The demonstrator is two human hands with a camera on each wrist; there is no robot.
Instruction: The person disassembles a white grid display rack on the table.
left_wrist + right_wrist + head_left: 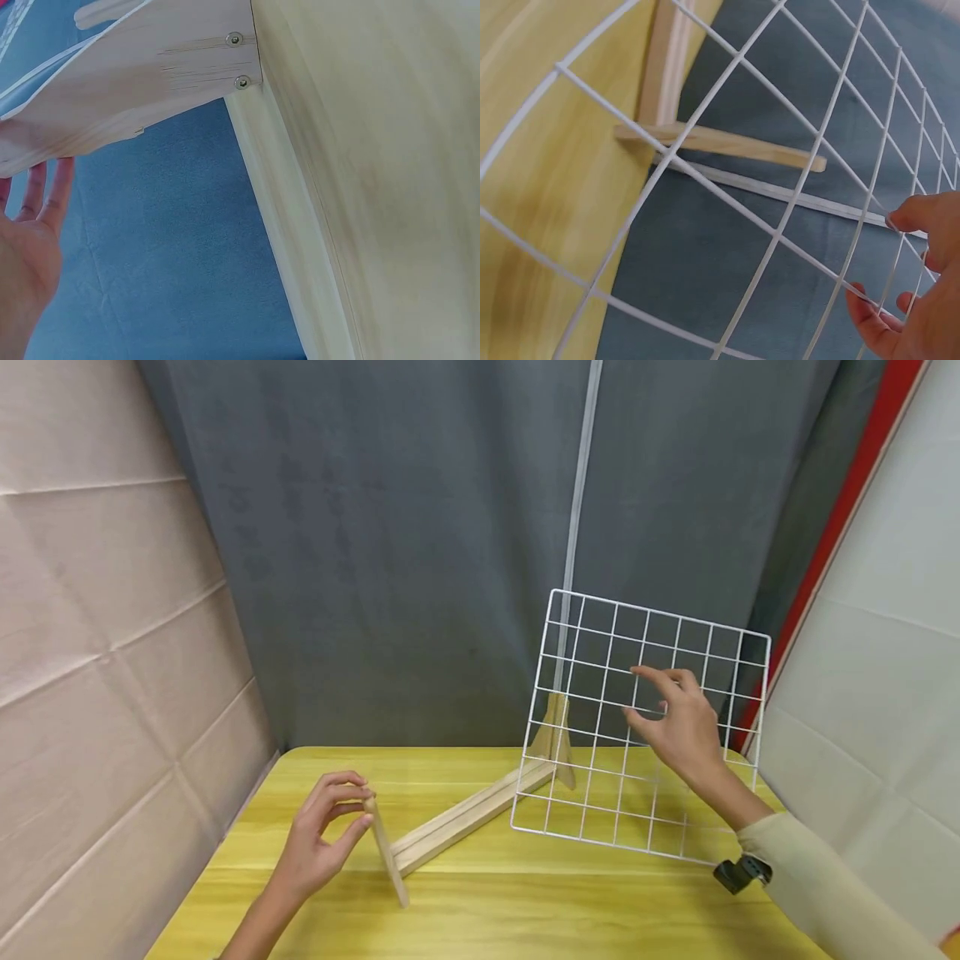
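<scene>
— Two risks, biggest first: the wire grid (647,727) stands tilted on the yellow table (480,910), and the right hand (678,722) only hooks curled fingers through its wires. It looks ready to slide or topple.

— And the wooden stand (457,818)?

— The left hand (318,843) pinches its near end plate (386,852) between thumb and fingertips; a twist could strain the two screws (238,60).

The scene was evenly and brightly lit, with soft, faint shadows on the yellow table (480,902). A mild sheen lay on its near part. The head view bent straight lines at its left and right edges. In the left wrist view the wooden piece (150,67) close by was soft.
</scene>
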